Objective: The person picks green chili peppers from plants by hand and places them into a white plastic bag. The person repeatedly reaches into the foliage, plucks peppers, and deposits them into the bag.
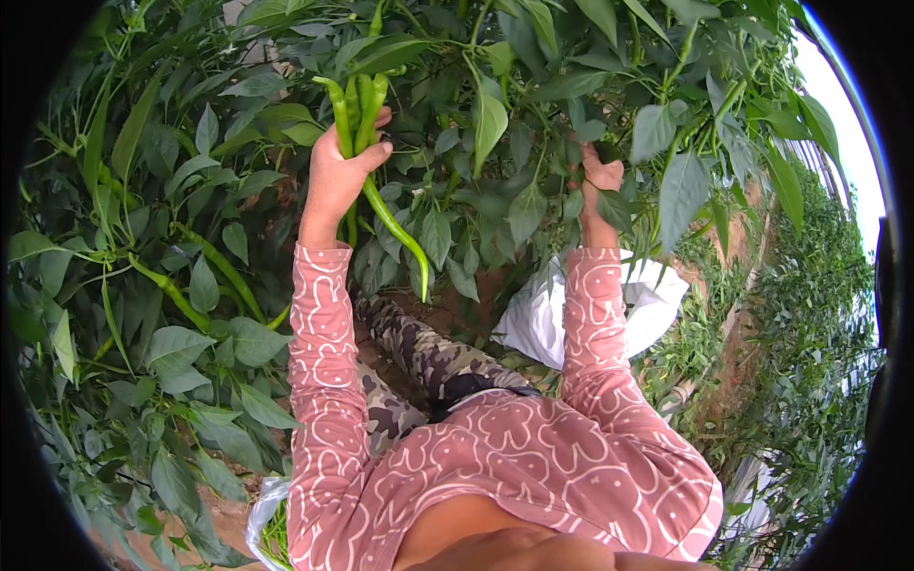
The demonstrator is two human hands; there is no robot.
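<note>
My left hand is closed around a small bunch of long green chili peppers, their stem ends sticking up above the thumb. One long curved pepper hangs down below the fist. Farther right, my right hand reaches into the leaves of the pepper plant. Foliage partly covers its fingers, and I cannot make out what, if anything, is in them.
A white sack stands on the ground below my right forearm. At lower left, a clear plastic bag holds green peppers. More peppers hang among leaves at left. Another plant row runs along the right.
</note>
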